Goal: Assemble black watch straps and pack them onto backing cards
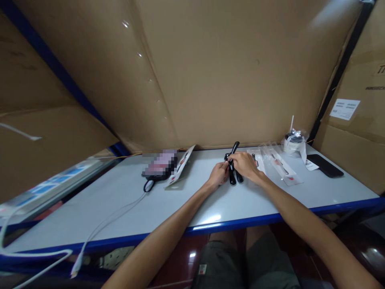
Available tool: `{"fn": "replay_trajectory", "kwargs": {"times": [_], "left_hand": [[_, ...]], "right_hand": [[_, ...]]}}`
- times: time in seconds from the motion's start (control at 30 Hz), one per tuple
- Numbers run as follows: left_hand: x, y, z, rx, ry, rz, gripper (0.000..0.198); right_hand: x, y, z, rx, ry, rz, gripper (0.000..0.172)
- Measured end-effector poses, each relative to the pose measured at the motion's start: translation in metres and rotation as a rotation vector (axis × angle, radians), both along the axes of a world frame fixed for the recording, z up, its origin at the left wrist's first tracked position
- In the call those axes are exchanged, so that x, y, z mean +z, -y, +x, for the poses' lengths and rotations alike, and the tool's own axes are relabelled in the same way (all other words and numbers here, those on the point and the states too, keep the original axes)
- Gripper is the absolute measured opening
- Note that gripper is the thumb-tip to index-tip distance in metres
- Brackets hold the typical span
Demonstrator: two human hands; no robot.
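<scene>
A glossy black tool with rod-like handles (232, 176) is between my two hands, over the middle right of the table. One rod points up and away, and two rounded ends point down towards me. My left hand (219, 175) is closed at its left side, fingertips pinching near the centre. From the right, my right hand (243, 163) grips the upper part with bent fingers. My fingers hide the joint, so its exact kind cannot be made out. Beside my right hand lies a printed card in clear plastic (258, 160).
Another clear-wrapped card (281, 166), a black phone (325, 165) and a plastic-wrapped cup (293, 142) lie to the right. Leftwards are a blurred-out device (161, 164), a leaning white card (182, 166) and a white cable (111, 218). Cardboard (210, 72) walls the back.
</scene>
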State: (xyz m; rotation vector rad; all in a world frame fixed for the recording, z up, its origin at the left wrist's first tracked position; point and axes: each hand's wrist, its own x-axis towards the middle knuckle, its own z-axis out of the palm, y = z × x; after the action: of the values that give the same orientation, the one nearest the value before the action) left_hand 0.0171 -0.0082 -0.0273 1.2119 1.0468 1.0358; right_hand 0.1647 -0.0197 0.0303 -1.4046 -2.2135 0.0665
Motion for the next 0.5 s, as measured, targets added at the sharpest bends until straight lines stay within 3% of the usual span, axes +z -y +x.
{"fn": "replay_trajectory", "kwargs": {"times": [0.1, 0.5], "left_hand": [[0.001, 0.001, 0.001, 0.002, -0.016, 0.006, 0.037], [0.0, 0.001, 0.003, 0.028, -0.161, 0.036, 0.038]], "right_hand": [[-0.002, -0.002, 0.0, -0.055, -0.025, 0.03, 0.038], [-0.015, -0.011, -0.004, -0.005, -0.039, 0.073, 0.018]]}}
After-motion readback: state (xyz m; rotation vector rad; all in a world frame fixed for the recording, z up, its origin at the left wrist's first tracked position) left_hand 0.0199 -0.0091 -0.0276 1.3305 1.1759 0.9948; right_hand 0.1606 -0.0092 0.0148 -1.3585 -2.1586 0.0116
